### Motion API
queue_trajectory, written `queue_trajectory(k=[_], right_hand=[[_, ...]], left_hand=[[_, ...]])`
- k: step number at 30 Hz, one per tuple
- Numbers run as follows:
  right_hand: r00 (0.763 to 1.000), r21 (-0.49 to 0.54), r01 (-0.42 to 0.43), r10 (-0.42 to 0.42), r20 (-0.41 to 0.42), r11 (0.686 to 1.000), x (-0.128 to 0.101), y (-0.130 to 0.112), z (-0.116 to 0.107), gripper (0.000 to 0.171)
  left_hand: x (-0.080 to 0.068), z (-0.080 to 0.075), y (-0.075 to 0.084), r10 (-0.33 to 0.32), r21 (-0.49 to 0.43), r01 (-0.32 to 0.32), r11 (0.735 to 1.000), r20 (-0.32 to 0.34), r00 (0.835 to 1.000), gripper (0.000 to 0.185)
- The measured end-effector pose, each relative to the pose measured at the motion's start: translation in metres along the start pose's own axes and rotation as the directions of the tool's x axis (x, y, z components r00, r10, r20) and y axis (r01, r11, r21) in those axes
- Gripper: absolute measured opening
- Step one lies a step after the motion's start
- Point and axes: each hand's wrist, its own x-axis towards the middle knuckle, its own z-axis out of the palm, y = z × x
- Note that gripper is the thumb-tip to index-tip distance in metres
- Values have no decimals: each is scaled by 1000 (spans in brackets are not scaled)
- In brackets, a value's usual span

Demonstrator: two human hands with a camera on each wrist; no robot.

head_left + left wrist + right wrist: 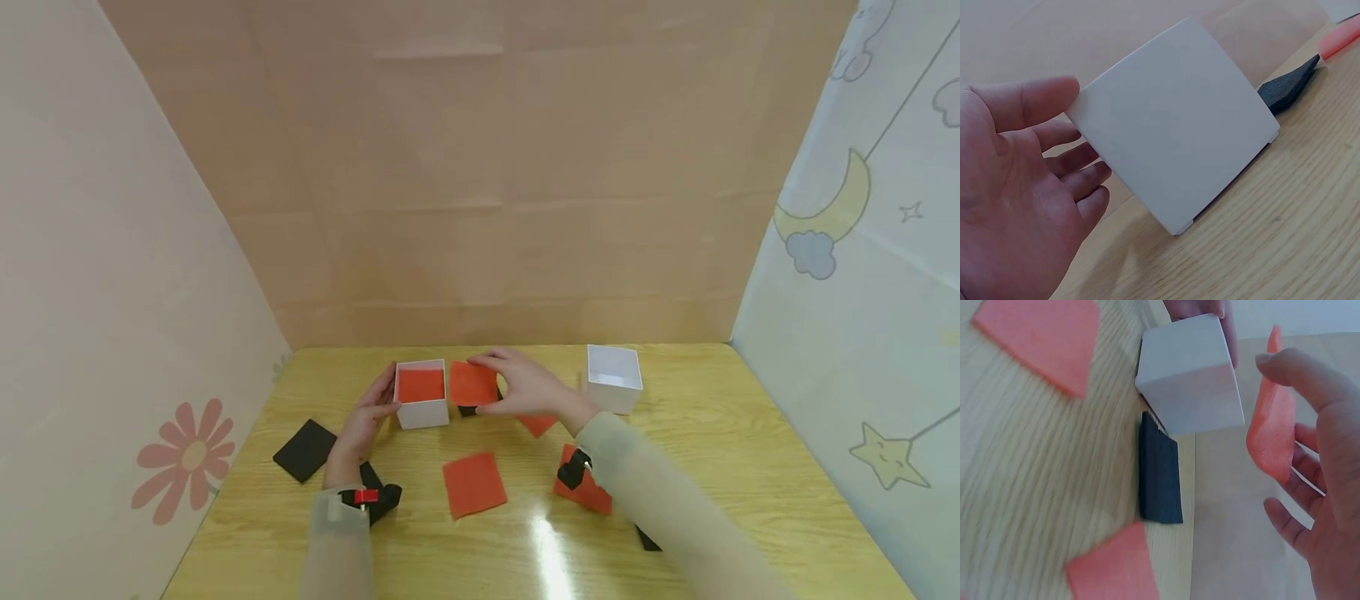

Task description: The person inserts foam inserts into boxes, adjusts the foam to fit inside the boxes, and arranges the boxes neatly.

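A white open-topped box (422,415) stands on the table with a red square (421,386) inside it. My left hand (365,425) holds it at its left side, with the thumb on the front corner and the fingers along the side. Just right of the box, my right hand (525,387) pinches a soft red cloth square (473,384) between thumb and fingers. This cloth is raised off the table and bends a little in the right wrist view. Under it lies a black cloth square (1161,472), partly hidden in the head view.
A second white box (615,393) stands at the back right. Red squares lie at the front middle (475,484), under the right wrist (588,492) and beside the right hand (537,423). Black squares lie at the left (304,450), under the left wrist (375,492) and below the right sleeve (648,538).
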Motion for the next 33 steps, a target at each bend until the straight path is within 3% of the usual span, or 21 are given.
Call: queue_trajectory(k=[5, 13, 23, 33], right_hand=[[1000, -52, -17, 18, 25, 999, 24, -15, 9, 84], [999, -78, -8, 5, -38, 997, 56, -38, 14, 77], [1000, -21, -24, 24, -3, 999, 78, -53, 26, 77], [999, -174, -36, 41, 28, 984, 89, -56, 31, 73]], left_hand=[[-4, 1, -2, -22, -14, 22, 1000, -23, 999, 75], [-4, 1, -2, -16, -37, 15, 999, -14, 1000, 74], [-1, 2, 0, 18, -18, -18, 1000, 3, 1000, 74], [0, 1, 1, -1, -30, 1, 1000, 7, 1000, 75]])
